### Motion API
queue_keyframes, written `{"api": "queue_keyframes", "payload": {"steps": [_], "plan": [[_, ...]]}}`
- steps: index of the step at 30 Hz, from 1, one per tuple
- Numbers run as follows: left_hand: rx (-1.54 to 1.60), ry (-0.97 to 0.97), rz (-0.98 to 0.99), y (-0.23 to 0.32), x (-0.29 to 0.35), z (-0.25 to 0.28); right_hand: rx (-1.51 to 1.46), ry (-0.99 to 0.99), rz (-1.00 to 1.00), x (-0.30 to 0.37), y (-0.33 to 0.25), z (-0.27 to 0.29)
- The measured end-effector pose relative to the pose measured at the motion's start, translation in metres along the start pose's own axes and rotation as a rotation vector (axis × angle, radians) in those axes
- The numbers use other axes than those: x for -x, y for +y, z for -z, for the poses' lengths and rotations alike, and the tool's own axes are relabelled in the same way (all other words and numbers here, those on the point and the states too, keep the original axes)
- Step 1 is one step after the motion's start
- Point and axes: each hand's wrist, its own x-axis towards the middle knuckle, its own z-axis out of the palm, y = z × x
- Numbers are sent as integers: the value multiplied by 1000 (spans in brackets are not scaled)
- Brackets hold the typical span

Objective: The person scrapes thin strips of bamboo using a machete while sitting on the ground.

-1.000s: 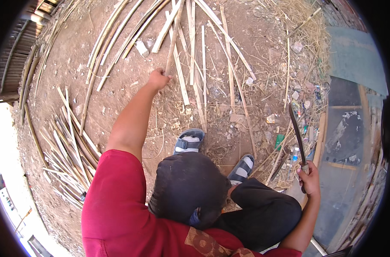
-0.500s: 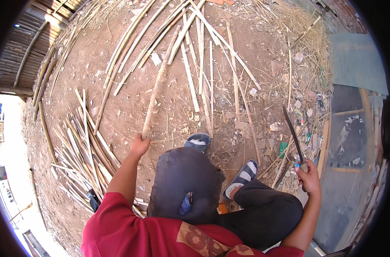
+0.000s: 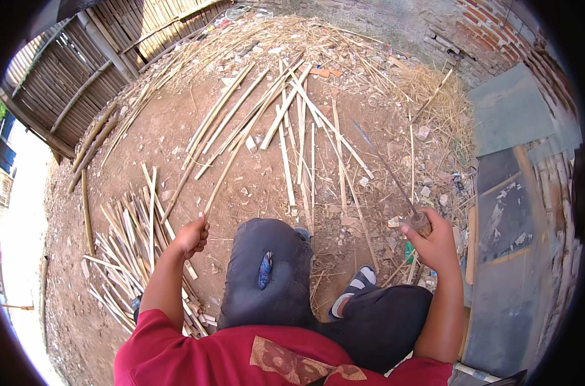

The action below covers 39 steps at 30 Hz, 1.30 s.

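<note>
My left hand (image 3: 191, 238), left of my knee, is closed round the near end of a long, thin bamboo strip (image 3: 227, 172). The strip slopes away from me toward other strips lying on the ground. On the right, my right hand (image 3: 438, 239) grips the wooden handle of a machete (image 3: 394, 178). Its dark, narrow blade points forward and a little left, apart from the strip. A loose group of split bamboo strips (image 3: 286, 164) lies spread on the dirt in front of me.
A thick heap of bamboo strips (image 3: 128, 248) lies at my left. Dry straw (image 3: 434, 96) and rubble cover the far right. Dark sheets (image 3: 508, 212) lie along the right side, and a bamboo wall (image 3: 80, 71) stands at the far left. My sandalled foot (image 3: 355, 289) rests on the ground.
My view has tilted up, showing more of the far wall. My left hand has turned, with the strip held lower. The machete has swung from upright to slanting forward and left.
</note>
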Motion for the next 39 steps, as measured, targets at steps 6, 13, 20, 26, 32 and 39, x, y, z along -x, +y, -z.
{"api": "queue_keyframes", "payload": {"steps": [6, 13, 20, 26, 32, 39], "plan": [[-63, -173, -169, 18, 118, -21, 181, -90, 296, -5, -65, -23], [-273, -284, -340, -70, 183, -60, 271, -226, 517, 21, -60, -67], [-517, -271, -314, -109, 186, -53, 308, -231, 257, 12, -4, -57], [-588, -253, -351, -112, 175, -49, 392, -340, 305, 19, -21, -64], [-903, -62, -479, -100, 167, -55, 160, -206, 54, -24, 47, -57], [-885, -89, -468, -96, 171, -53, 184, -231, 54, -11, 32, -58]]}}
